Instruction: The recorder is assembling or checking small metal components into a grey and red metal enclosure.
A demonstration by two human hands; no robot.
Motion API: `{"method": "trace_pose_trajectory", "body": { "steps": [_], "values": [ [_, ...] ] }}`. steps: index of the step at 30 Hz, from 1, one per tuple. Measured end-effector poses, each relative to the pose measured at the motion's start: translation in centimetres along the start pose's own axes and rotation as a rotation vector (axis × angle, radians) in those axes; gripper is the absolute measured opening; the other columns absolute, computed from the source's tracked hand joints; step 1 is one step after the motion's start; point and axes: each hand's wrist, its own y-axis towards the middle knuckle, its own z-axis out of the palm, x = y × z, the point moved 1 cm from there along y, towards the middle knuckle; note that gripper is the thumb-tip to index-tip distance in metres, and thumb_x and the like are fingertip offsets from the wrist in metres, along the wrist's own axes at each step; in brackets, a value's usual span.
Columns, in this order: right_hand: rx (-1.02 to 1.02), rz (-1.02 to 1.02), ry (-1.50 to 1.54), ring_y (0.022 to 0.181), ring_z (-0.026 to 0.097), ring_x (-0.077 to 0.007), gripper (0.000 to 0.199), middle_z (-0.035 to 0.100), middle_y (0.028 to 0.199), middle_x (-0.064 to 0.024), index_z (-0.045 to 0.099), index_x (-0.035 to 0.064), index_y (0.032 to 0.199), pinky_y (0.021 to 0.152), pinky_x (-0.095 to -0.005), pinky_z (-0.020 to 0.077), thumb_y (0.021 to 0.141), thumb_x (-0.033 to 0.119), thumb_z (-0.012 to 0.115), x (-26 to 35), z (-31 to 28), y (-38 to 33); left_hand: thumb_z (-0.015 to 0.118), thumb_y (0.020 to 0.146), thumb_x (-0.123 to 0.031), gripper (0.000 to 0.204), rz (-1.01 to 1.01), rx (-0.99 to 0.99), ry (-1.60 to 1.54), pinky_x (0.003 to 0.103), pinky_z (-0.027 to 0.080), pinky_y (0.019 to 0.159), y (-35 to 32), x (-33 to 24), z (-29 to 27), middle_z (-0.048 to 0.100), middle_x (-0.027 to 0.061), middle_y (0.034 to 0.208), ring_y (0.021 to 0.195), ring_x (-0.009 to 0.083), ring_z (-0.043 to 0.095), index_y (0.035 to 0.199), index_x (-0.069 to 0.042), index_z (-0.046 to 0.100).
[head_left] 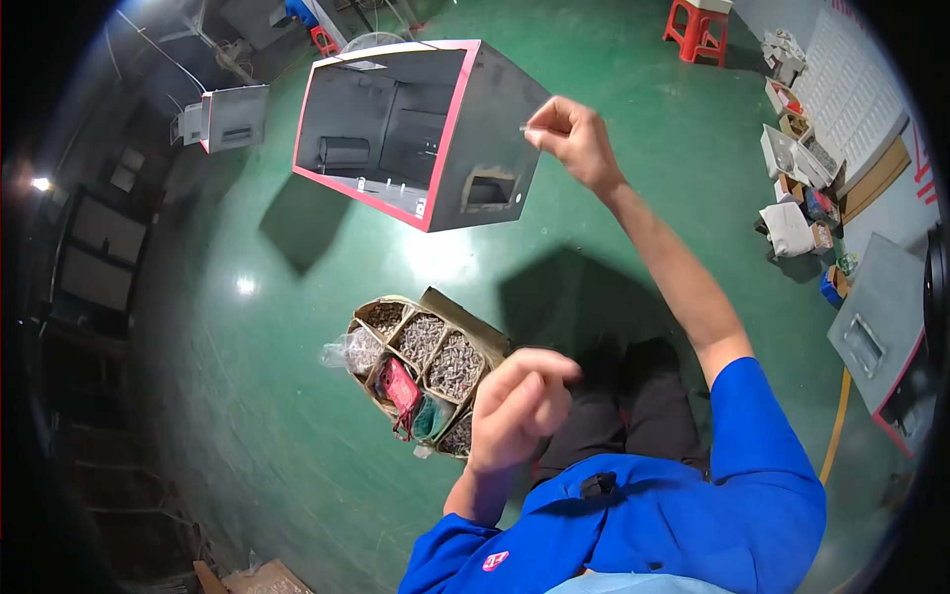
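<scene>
A grey metal cabinet [485, 139] with a red front frame hangs in the air ahead of me, its front open and its inside dark. My right hand [577, 139] reaches to the cabinet's right side, thumb and fingertips pinched at its edge. A tiny pale bit shows at those fingertips, too small to name. Nearer my body, my left hand [520, 406] is closed with curled fingers, and what it may hold is hidden. Beside and partly behind it stands a divided carton [450, 309] filled with small metal fasteners [455, 364].
A red phone-like object [400, 384] and green netting [430, 416] lie in the carton. Another cabinet [237, 117] hangs at the far left; a grey panelled unit [871, 322] stands right. Boxes [792, 158] line the right wall. A red stool [697, 35] is at the back.
</scene>
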Motion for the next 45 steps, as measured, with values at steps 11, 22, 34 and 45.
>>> {"method": "trace_pose_trajectory", "body": {
  "steps": [11, 22, 34, 45],
  "values": [
    [-0.168, -0.096, 0.121, 0.070, 0.060, -0.0074, 0.007, 0.066, 0.075, -0.0024, 0.064, 0.0015, 0.081, 0.068, -0.0223, 0.0492, 0.078, 0.006, 0.068, -9.6, 3.3, 16.0, 0.051, 0.092, -0.008, 0.022, 0.248, 0.573, -0.387, 0.026, 0.030, 0.033, 18.6, -2.6, 4.5, 0.049, 0.0065, 0.054, 0.037, 0.0144, 0.041, 0.081, 0.003, 0.065],
    [-0.090, -0.049, 0.174, 0.068, 0.059, -0.0091, 0.003, 0.064, 0.072, -0.0030, 0.062, 0.0003, 0.077, 0.065, -0.0234, 0.0472, 0.076, 0.001, 0.065, -9.2, 4.2, 20.5, 0.049, 0.091, -0.009, 0.019, 0.113, 0.458, -0.194, 0.030, 0.031, 0.039, 27.0, -9.4, 5.6, 0.051, 0.0108, 0.060, 0.043, 0.0187, 0.042, 0.085, 0.004, 0.062],
    [-0.190, 0.032, 0.121, 0.069, 0.060, -0.0117, 0.009, 0.062, 0.073, -0.0046, 0.058, 0.0002, 0.077, 0.067, -0.0258, 0.0481, 0.074, 0.002, 0.066, -9.2, 6.8, 21.6, 0.041, 0.097, -0.016, 0.018, -0.304, -0.652, -0.041, 0.020, 0.025, 0.042, 23.4, -9.7, 1.6, 0.030, -0.0034, 0.056, 0.046, 0.0068, 0.027, 0.107, -0.005, 0.051],
    [-0.176, 0.176, 0.222, 0.068, 0.061, -0.0132, 0.011, 0.064, 0.072, -0.0061, 0.061, 0.0015, 0.078, 0.066, -0.0264, 0.0486, 0.072, 0.008, 0.068, -9.5, 9.8, 21.6, 0.048, 0.092, -0.010, 0.026, -0.264, -0.921, -0.566, 0.022, 0.041, 0.059, 20.0, -7.7, -2.7, 0.055, 0.0073, 0.098, 0.080, 0.0149, 0.052, 0.117, -0.004, 0.049]
  ]
}}
